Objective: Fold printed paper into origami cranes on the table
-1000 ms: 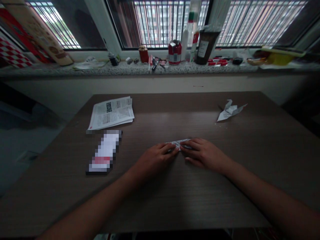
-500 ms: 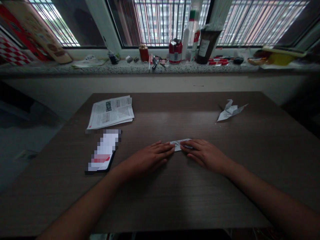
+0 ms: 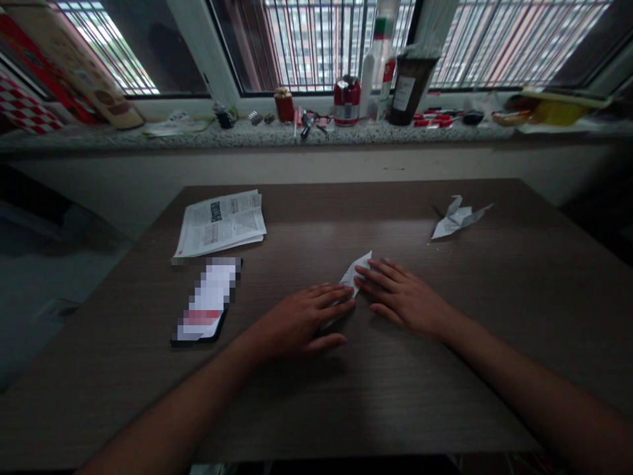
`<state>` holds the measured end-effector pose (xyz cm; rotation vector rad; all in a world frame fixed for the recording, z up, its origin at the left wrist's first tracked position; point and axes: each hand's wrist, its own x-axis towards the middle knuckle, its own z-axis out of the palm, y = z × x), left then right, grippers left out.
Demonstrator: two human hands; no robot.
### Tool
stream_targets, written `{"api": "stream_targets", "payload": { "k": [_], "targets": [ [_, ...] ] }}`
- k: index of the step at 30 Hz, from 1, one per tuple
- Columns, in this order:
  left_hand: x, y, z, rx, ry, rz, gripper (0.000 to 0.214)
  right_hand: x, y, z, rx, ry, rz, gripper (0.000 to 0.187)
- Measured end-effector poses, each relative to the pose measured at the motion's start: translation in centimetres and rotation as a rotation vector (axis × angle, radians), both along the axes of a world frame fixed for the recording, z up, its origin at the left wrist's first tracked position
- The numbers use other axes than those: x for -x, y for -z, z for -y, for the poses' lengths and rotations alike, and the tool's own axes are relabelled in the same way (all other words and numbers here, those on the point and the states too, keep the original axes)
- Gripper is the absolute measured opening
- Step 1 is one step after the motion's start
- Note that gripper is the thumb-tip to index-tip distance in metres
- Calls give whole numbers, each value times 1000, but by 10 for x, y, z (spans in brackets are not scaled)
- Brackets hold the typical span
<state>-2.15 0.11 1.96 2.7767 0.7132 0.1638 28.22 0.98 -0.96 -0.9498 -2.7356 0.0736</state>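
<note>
A small folded piece of newspaper [image 3: 357, 267] lies on the brown table [image 3: 306, 409], slanting up to a point at its far end. My left hand [image 3: 309, 316] rests flat over its near part, fingers stretched out and thumb apart. From the other side, my right hand [image 3: 400, 293] touches the paper's right edge with its fingertips, fingers extended. Part of the paper is hidden under both hands. At the back right stands a folded paper crane [image 3: 455, 219], out of reach of either hand's fingers.
A folded newspaper [image 3: 222, 223] lies at the back left, with a phone [image 3: 210, 300] in front of it. Behind the table, the windowsill [image 3: 188, 138] carries a red can [image 3: 347, 100], a dark cup [image 3: 413, 89], a bottle [image 3: 380, 66] and several small items.
The folded paper has turned from lying crosswise to slanting, its tip now pointing away to the right. My left thumb has spread out, and my right fingers have shifted slightly farther up.
</note>
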Motion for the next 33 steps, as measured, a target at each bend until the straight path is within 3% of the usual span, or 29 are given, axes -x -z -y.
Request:
{"api": "stream_targets", "payload": {
  "k": [8, 20, 33],
  "targets": [
    [-3, 1, 2, 15, -47, 36, 55, -1, 3, 2, 123, -37, -23, 67],
    [-9, 2, 4, 19, -54, 51, 58, 6, 12, -4, 64, 210, -80, 69],
    [-18, 11, 9, -64, -77, 33, 59, 2, -1, -5, 187, 50, -213, 43]
  ]
}}
